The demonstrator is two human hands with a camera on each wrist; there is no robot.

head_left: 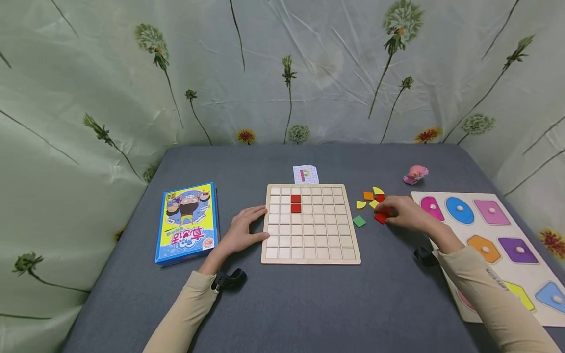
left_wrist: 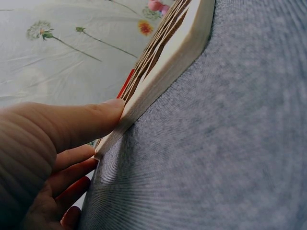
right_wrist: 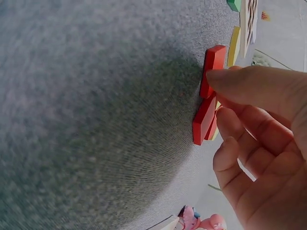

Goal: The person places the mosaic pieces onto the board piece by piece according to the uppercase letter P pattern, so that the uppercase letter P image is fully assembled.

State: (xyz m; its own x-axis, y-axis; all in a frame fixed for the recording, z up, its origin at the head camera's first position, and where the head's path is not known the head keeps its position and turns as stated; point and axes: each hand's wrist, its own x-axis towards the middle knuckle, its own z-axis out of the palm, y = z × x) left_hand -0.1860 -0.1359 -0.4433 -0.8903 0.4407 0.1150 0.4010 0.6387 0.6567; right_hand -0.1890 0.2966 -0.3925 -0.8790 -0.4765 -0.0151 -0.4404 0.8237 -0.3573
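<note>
A wooden grid board (head_left: 311,262) lies in the middle of the table, with two red square tiles (head_left: 296,203) one above the other in its cells. My left hand (head_left: 240,230) rests at the board's left edge, thumb and fingers spread along its side. To the right of the board, my right hand (head_left: 406,213) pinches a red tile (right_wrist: 215,56) between thumb and index finger. Another red tile (right_wrist: 204,122) lies right under it. Around them are a green tile (head_left: 359,221), an orange tile (head_left: 368,195) and several yellow pieces (head_left: 361,204).
A small pattern card (head_left: 306,174) lies behind the board. On the left is a blue and yellow box (head_left: 187,220). A knobbed shape puzzle board (head_left: 468,230) lies at the right, under my right forearm, with a pink figurine (head_left: 416,174) behind it.
</note>
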